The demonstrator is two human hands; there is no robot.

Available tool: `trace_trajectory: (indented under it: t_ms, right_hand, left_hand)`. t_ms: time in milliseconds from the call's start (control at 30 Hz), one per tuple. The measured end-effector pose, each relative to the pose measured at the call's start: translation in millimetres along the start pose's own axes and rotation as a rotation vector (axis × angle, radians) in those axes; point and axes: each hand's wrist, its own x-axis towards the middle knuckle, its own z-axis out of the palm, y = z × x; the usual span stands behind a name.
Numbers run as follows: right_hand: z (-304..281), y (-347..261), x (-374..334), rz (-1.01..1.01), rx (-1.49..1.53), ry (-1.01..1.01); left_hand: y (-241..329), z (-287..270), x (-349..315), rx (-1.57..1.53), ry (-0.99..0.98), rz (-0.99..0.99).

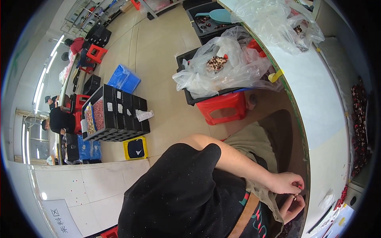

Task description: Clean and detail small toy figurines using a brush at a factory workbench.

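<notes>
My left hand [286,183] is closed in a pinch at the bench edge, with a small red piece [299,186] at its fingertips. Just below it, my right hand [293,207] has its thumb and fingers curled together around something too small to make out. The fingertips of the two hands nearly meet. Both hands are held low, over my lap and beside the white worktable [325,158].
A black crate [190,97] of plastic bags and small dark-red-and-cream pieces rests on a red stool [222,109]. A blue scoop [218,16] lies in another bin. Stacked black crates [127,115] and a yellow crate [135,148] stand on the floor. People sit farther off.
</notes>
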Motion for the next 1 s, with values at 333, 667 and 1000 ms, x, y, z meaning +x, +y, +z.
trace_trajectory:
  t_ms: [333,667,1000]
  right_hand:
    - [33,-45,-21,0.226,0.144,0.206]
    - [36,-38,-52,0.277,0.272,0.241]
    - [36,-28,-58,0.233,0.292,0.277]
  left_hand:
    - [15,-11,-18,-0.140,-0.123,-0.049]
    - [21,-16,-9,-0.162,-0.336,-0.508]
    - [24,-10,-8,-0.085,-0.337,-0.543]
